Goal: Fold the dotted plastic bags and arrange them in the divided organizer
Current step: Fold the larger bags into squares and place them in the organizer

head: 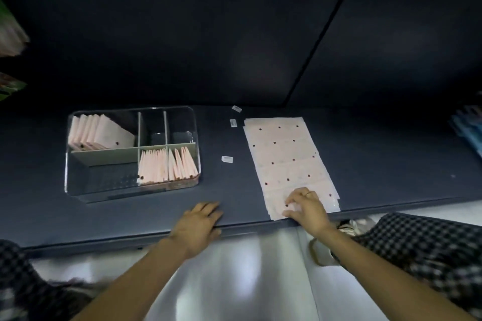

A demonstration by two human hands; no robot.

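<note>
Head view: two hands, one organizer, three labels.

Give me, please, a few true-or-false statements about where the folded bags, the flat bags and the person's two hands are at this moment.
1. The clear plastic divided organizer holds folded pink dotted bags in its far-left compartment. True.
2. The right hand rests on the near end of the flat stack of pink dotted plastic bags. True.
3. The left hand is inside the organizer. False: it lies flat on the dark blue counter, near its front edge.
4. The organizer's near-left compartment is full of bags. False: it looks empty.
5. Three small white tags lie between organizer and stack. True.
</note>
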